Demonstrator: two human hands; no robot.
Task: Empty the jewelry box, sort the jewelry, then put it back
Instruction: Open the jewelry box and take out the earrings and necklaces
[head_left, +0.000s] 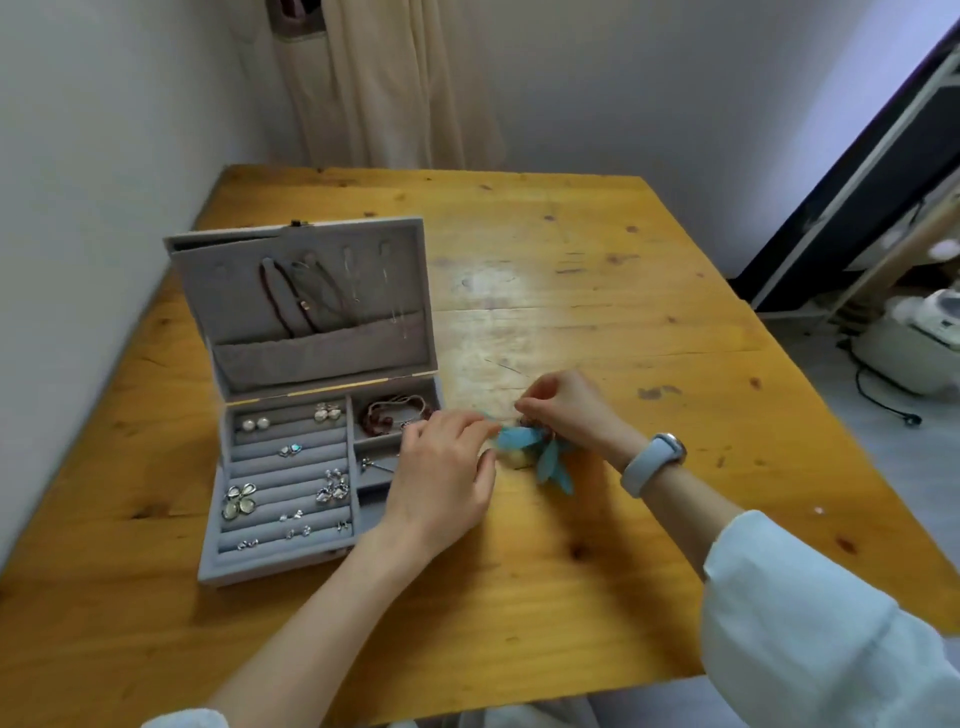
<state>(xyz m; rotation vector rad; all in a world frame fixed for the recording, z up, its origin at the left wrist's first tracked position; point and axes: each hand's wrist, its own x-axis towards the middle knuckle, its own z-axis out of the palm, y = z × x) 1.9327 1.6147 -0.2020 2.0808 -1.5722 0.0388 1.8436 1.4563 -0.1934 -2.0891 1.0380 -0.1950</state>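
— Sleeves first, nearest us, then the two bare forearms reaching out over the wooden table (571, 270). What is being held?

— A blue, petal-like ornament (540, 452), just right of the jewelry box (291, 467). The left hand (441, 478) pinches one end between thumb and fingertips, fingers nearly closed. The right hand (566, 410), the one with the pale wristband (652, 462), nips the other end, fingers curled tight.

— Is it out of the box, then?

— It looks so: it sits low over the table, right of the box. I can't tell whether it touches the wood.

— How should this step go?

— I'd say ease the piece apart gently and lay it flat, well right of the box, so it doesn't snag.

— And beyond that?

— Most of the emptying looks undone: earrings (239, 501) in the box's padded rows, a beaded bracelet (395, 413) in its rear right compartment, necklaces (301, 296) hanging in the raised lid (306, 306).
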